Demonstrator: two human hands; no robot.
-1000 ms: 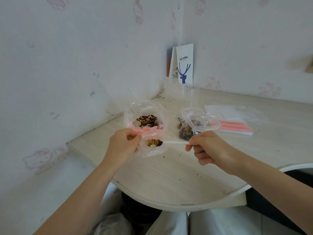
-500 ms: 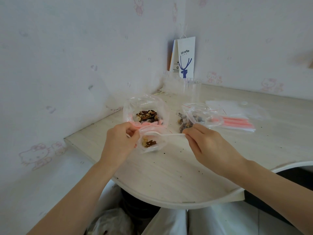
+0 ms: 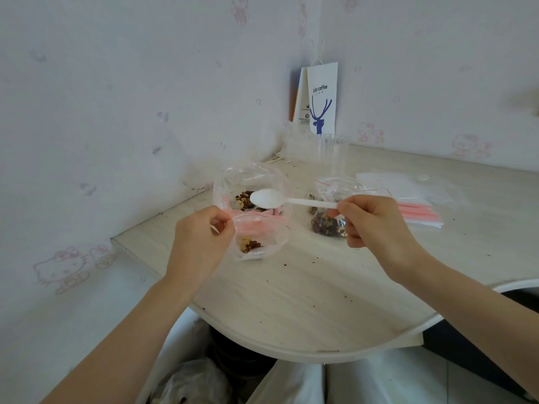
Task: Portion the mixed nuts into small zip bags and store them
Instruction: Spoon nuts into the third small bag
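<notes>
Fingers of my left hand (image 3: 202, 236) pinch the pink rim of the small zip bag (image 3: 256, 244) and hold its mouth open, low at the worktop (image 3: 291, 301). A few nuts sit at its bottom. My right hand (image 3: 376, 221) is curled round the handle of the white spoon (image 3: 267, 198). The spoon looks empty and hovers over the big bag (image 3: 250, 174), where the mixed nuts (image 3: 243, 202) lie.

I think the step now is to scoop. To do it well, I should dip the spoon low, take a small heap, not a tall one, and carry it level. The little bag's mouth should be wide and close to the big bag, so nothing drops on the way.

One filled bag (image 3: 326, 225) lies just beside my right hand. Flat empty bags (image 3: 420, 212) wait behind it.
</notes>
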